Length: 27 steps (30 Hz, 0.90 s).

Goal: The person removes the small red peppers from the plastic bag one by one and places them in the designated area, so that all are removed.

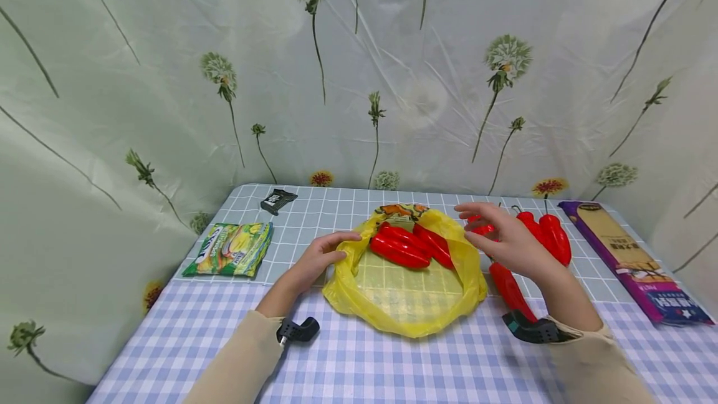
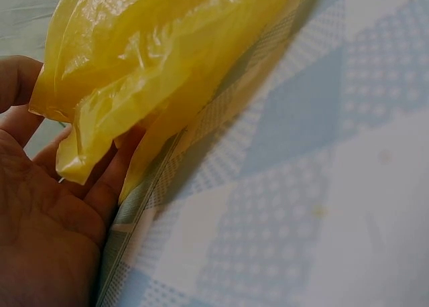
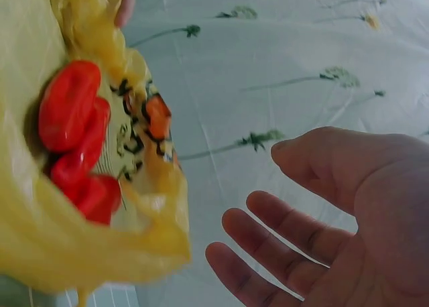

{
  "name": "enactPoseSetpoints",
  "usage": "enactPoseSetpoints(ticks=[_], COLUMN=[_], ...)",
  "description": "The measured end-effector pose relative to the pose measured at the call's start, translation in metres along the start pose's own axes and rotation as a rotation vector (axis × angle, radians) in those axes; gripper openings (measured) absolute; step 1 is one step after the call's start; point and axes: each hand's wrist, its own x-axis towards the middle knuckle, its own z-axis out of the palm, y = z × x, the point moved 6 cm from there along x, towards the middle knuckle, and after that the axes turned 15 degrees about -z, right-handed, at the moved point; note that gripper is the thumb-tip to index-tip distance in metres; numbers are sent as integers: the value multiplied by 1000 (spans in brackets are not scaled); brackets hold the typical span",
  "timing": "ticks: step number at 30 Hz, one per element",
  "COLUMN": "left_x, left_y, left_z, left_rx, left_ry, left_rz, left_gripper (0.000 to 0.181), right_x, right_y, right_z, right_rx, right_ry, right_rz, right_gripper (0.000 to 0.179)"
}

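Note:
A yellow plastic bag lies on the table with its mouth spread wide, and several long red peppers rest inside. My left hand holds the left rim of the bag; in the left wrist view a fold of the yellow film runs between the thumb and fingers. My right hand is raised just right of the bag, fingers spread and loosely bent, holding nothing. Beneath and behind it lie more red peppers, partly hidden by the hand, with one long pepper nearer the front.
At the left lies a green and yellow snack packet, with a small black packet behind it. A long purple and tan package lies along the right edge. A floral curtain hangs behind the table.

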Motion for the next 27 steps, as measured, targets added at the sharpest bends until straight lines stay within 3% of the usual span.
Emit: enactPoseSetpoints(ticks=[6, 20, 27], left_x=[1, 1, 0], left_y=[-1, -1, 0], left_z=[0, 0, 0], left_rx=[3, 14, 15], left_ry=[0, 19, 16], left_rz=[-11, -20, -13], left_gripper=[43, 42, 42], right_x=[14, 38, 45], right_y=[-8, -17, -18], right_z=[16, 64, 82], right_rx=[28, 197, 210], right_ry=[-31, -153, -183], right_rz=[-42, -14, -48], right_gripper=[50, 53, 54])
